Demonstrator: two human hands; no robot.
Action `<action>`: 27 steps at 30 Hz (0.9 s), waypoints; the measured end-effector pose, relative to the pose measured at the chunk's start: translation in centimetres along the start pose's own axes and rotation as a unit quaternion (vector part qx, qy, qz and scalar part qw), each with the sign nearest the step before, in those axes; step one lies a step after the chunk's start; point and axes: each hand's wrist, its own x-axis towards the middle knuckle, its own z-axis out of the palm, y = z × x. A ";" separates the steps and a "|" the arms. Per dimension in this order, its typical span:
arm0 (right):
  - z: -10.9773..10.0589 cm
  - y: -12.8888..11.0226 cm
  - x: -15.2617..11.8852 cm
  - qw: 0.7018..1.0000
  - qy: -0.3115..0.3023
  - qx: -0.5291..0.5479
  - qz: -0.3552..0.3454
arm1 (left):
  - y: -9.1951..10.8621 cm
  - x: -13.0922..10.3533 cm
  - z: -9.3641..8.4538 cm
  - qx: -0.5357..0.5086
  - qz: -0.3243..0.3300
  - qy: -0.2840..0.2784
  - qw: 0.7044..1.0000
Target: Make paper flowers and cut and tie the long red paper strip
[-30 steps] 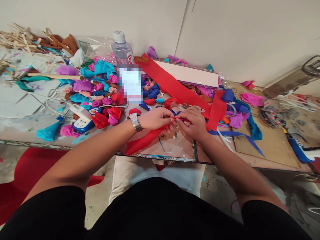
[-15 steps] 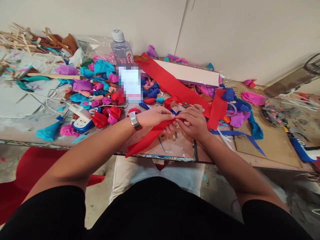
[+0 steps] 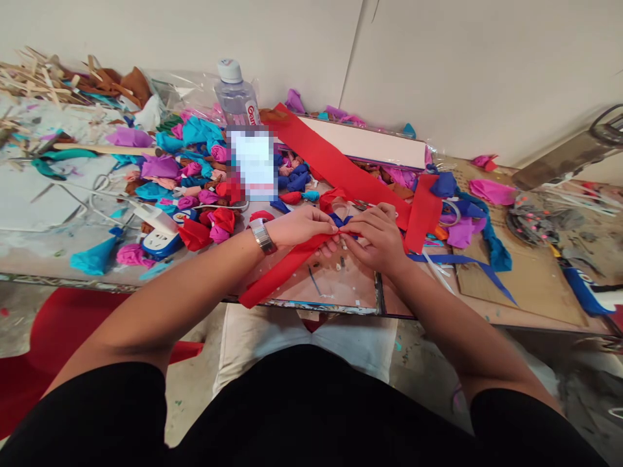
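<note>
Both my hands meet over the front of the table, fingers pinched together on a red crepe paper strip (image 3: 287,264). My left hand (image 3: 311,228), with a metal watch on the wrist, grips the strip, whose loose end hangs down to the left over the table edge. My right hand (image 3: 374,239) pinches the other end close to the left fingertips; the exact fold there is hidden. A dark blue piece of paper (image 3: 342,220) shows just behind the fingertips. Farther back lies a long red paper band (image 3: 335,155), with a shorter red strip (image 3: 421,214) right of my right hand.
Many colourful crumpled paper pieces (image 3: 160,166) cover the table's left and middle. A water bottle (image 3: 236,97) stands at the back behind a blurred bright screen (image 3: 253,162). Nearer are a power strip (image 3: 163,241) and pliers (image 3: 48,165). Cardboard (image 3: 525,285) and a glue gun (image 3: 586,288) lie right.
The loose end of the red strip has swung slightly left and turned flatter, showing more width. Both hands stay in nearly the same place, still pinching.
</note>
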 end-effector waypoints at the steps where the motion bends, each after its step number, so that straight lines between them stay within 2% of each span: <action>1: 0.0 0.0 0.0 1.000 -0.005 -0.001 0.004 | 0.0 0.0 0.0 0.001 -0.001 0.003 1.000; 6: -0.1 -0.1 0.1 1.000 -0.014 0.005 0.013 | 0.2 -0.1 0.1 0.057 0.023 0.004 0.998; 10: 0.1 -0.1 0.1 1.000 -0.005 0.014 0.022 | 0.4 -0.3 0.2 0.175 0.083 0.014 0.981; 13: 0.3 0.0 0.0 0.998 -0.018 0.027 0.046 | 0.2 -0.5 0.4 0.316 0.155 0.058 0.934; 16: 0.5 0.0 -0.1 0.996 -0.029 0.040 0.074 | -0.2 -0.5 0.3 0.456 0.220 0.116 0.854; 19: 0.5 0.0 -0.1 0.994 -0.036 0.050 0.088 | -0.6 -0.3 0.2 0.556 0.254 0.131 0.780; 21: 0.6 -0.1 -0.2 0.993 -0.042 0.054 0.093 | -0.8 -0.1 0.1 0.602 0.266 0.130 0.741; 24: 0.7 -0.3 -0.2 0.992 -0.054 0.055 0.097 | -1.0 0.0 0.1 0.629 0.273 0.130 0.716; 27: 0.8 -0.5 -0.2 0.991 -0.069 0.055 0.101 | -1.1 0.0 0.2 0.622 0.274 0.134 0.721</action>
